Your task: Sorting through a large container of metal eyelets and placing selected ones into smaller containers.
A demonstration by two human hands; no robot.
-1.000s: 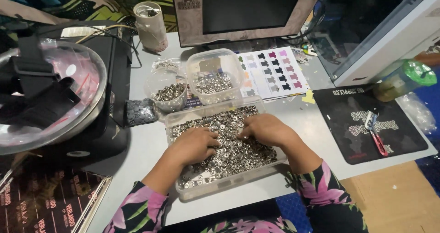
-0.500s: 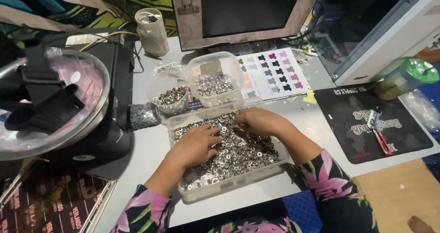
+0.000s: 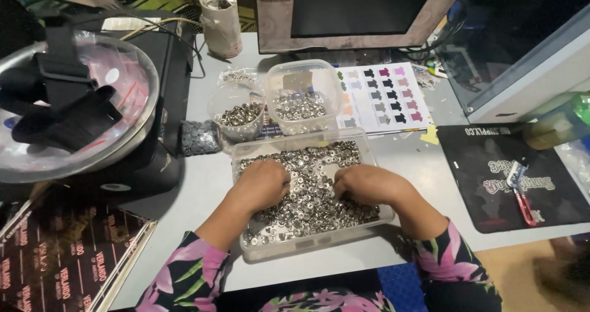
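Hands have drawn closer together in the tray (image 3: 307, 250) over the last second, left hand (image 3: 261, 185) and right hand (image 3: 362, 184) both curled palm-down into the snaps (image 3: 307, 204), fingers buried, so sorting through the heap continues.

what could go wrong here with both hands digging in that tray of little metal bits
1. The clear tray sits near the desk's front edge; with the left hand and right hand pressing into the small metal pieces, it might slide or tip off.
2. The pieces are heaped close to the rim, so raking may flick some onto the desk.
3. The two small tubs stand just behind and may get bumped.
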